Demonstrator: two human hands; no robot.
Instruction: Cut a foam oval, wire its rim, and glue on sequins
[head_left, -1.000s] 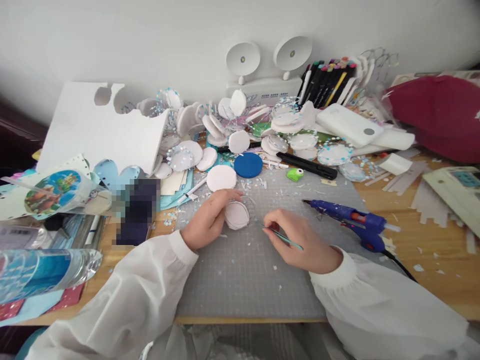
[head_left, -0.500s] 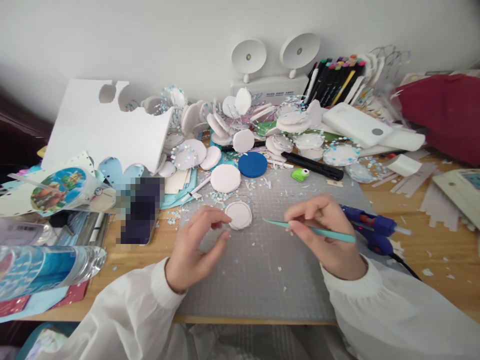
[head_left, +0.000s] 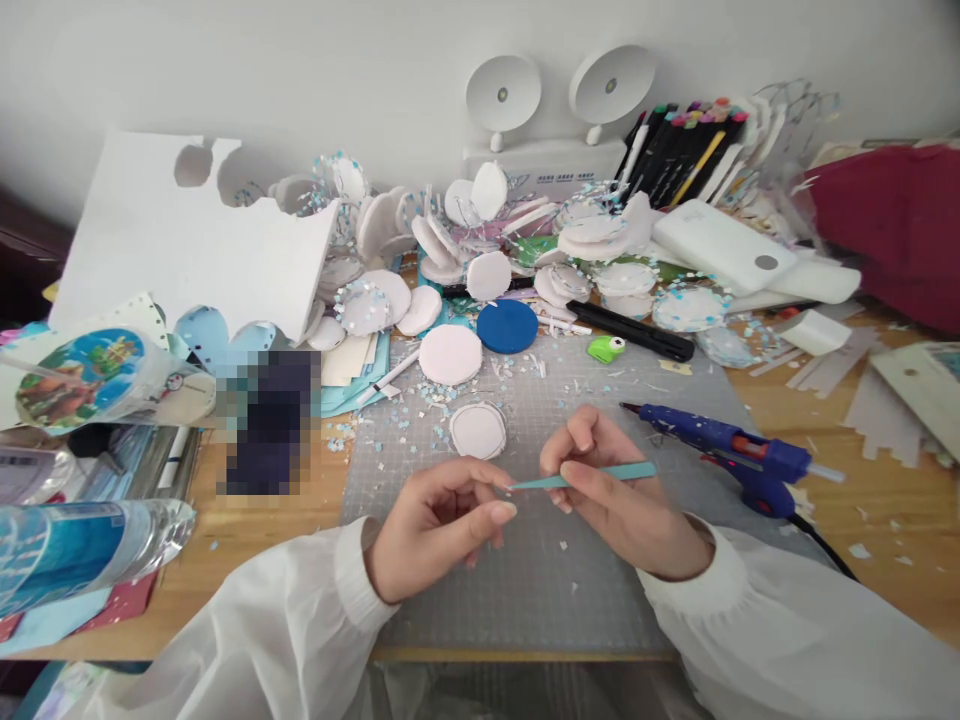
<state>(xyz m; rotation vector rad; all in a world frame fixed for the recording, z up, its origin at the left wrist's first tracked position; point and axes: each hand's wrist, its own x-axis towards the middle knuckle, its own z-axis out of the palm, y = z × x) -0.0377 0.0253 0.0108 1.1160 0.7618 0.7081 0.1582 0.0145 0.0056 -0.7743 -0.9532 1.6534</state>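
Between the fingers of my right hand [head_left: 600, 490] is a pair of teal tweezers [head_left: 622, 472], pointing left. Their tip meets the index fingertip of my left hand [head_left: 442, 515]. The left hand's fingers are bent, with a gap between thumb and index finger; whether a tiny bit sits at the tweezer tip I cannot tell. Just beyond my left fingers, a white disc [head_left: 478, 430] with a line drawn round its edge lies on the grey cutting mat [head_left: 517, 610]. Farther back are a plain white disc [head_left: 450, 354] and a blue round disc [head_left: 507, 326].
A blue glue gun [head_left: 712, 435] lies right of my right hand. A green paper punch [head_left: 606, 348] and a black cutter [head_left: 637, 332] lie behind. White discs and beaded wire pile up below a twin lamp [head_left: 502, 95]. A water bottle [head_left: 82, 550] and phone [head_left: 274, 425] are left.
My left hand has moved right, away from the disc's edge. My right hand has brought the tweezers left and down, and their tip now meets the left index finger.
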